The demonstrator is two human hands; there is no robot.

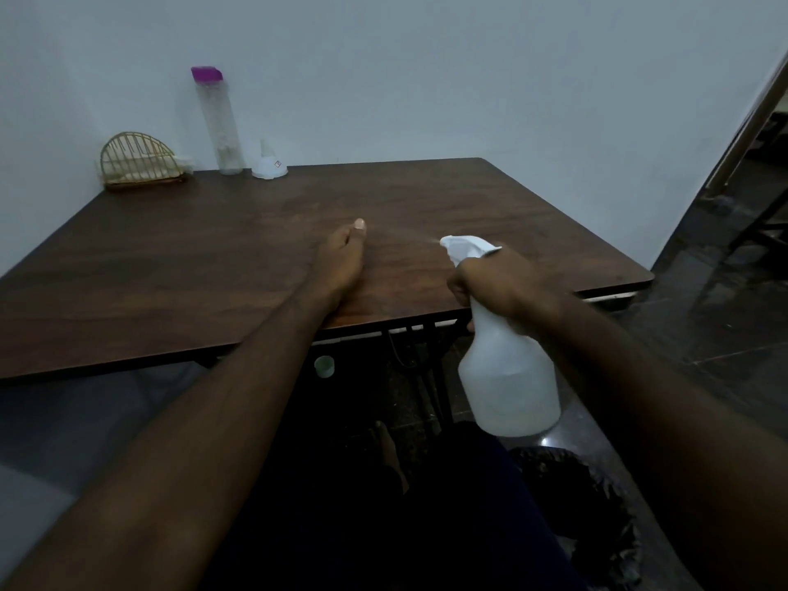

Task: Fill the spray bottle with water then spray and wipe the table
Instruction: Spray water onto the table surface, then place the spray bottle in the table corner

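My right hand point(499, 287) grips the neck and trigger of a white translucent spray bottle point(509, 377), held just off the near edge of the dark wooden table point(192, 258). The nozzle points left and away over the tabletop, and a thin mist streak leaves it. Liquid fills the bottle's lower part. My left hand point(343, 258) rests edge-on on the table near the front, thumb up, holding nothing. A tall clear water bottle with a purple cap point(217, 121) and a small white funnel point(268, 162) stand at the table's far edge by the wall.
A wire napkin holder point(138, 162) with pale tissue sits at the far left corner by the wall. Under the table are metal legs and a small green cap point(324, 366) on the floor. A dark bin point(575, 505) stands at lower right. A dark glossy floor lies to the right.
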